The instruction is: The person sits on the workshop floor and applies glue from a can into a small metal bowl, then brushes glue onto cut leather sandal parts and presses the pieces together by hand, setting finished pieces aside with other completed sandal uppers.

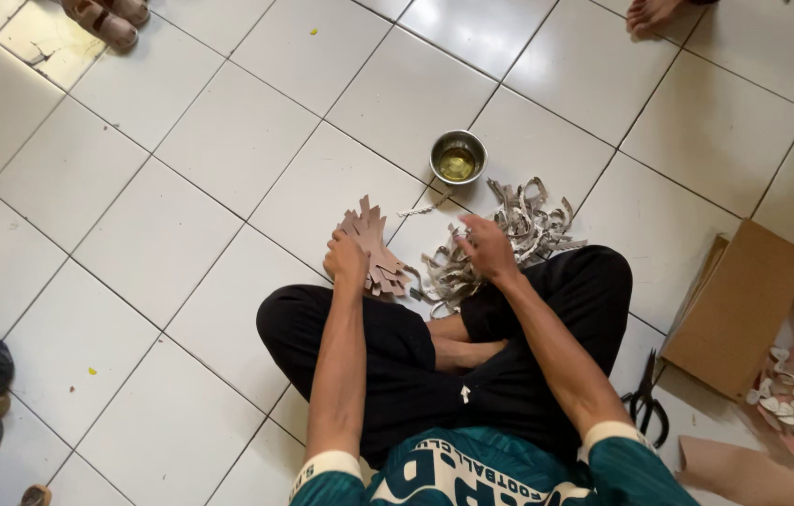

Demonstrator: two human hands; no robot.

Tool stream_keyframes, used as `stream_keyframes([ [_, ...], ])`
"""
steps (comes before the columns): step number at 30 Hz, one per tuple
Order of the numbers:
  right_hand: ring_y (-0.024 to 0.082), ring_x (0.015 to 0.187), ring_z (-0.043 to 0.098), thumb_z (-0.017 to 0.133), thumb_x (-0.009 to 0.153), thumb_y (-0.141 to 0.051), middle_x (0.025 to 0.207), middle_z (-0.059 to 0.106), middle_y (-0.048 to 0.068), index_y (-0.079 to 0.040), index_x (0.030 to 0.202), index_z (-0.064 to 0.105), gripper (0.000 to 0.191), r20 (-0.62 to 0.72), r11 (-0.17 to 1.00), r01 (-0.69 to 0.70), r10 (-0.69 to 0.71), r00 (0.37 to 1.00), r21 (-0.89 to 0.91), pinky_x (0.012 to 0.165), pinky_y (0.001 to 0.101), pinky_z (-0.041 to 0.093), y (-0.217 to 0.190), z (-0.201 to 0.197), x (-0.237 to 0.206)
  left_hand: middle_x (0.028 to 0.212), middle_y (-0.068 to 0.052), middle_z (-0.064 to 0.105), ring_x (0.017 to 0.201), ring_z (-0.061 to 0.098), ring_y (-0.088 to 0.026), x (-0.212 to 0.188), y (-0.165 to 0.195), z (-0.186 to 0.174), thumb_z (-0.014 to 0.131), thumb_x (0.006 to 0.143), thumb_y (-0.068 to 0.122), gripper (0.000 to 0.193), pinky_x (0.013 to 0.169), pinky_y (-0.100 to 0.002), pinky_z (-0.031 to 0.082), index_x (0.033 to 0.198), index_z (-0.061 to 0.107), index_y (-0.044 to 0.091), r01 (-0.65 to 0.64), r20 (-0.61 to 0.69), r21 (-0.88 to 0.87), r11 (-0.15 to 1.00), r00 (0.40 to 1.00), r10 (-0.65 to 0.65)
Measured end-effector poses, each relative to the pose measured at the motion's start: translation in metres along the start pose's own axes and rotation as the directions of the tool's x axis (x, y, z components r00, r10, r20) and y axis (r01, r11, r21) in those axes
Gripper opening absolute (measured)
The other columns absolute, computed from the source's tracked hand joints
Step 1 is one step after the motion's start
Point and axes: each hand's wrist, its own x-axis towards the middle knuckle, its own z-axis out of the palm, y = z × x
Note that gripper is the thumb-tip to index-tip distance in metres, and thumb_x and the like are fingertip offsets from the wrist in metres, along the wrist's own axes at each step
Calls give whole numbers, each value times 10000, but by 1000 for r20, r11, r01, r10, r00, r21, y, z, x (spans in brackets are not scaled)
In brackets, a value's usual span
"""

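Bowl (458,156) lay at upper centre of frame, pile of cut strips (509,234) just below it, fanned pieces (374,245) left of pile, scissors (645,403) at lower right beside cardboard box (744,305).

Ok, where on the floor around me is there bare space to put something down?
Bare white tiles lie left of the fanned tan strips under the left hand, and beyond the small steel bowl. It is crowded ahead, where the right hand rests on pale curled strips, and right, by the brown cardboard box.
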Motion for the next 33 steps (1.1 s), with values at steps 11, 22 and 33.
stream_keyframes([
  [11,322,1485,284,712,925,-365,1645,262,146,-83,1512,403,721,476,927,124,64,877,-353,1128,618,271,-11,29,32,1225,-275,599,1037,691,-431,-3,-18,21,798,806,95,580,840,-471,600,1240,445,-56,-60,-143,-155,986,989,38],
  [22,301,910,724,748,951,-381,1030,741,188,30,1298,611,555,-108,908,-377,399,910,180,786,444,572,33,12,67,878,-211,735,843,745,-385,16,-27,6,803,851,221,322,695,-494,586,1012,634,-1,103,-158,-93,990,980,-117],
  [33,163,736,774,683,935,-183,888,787,124,26,1370,555,499,166,659,-652,644,747,374,642,302,614,48,16,82,858,-103,758,769,757,-211,15,-34,11,673,948,243,233,662,-357,594,1070,710,49,-191,-178,-773,605,981,82],
])
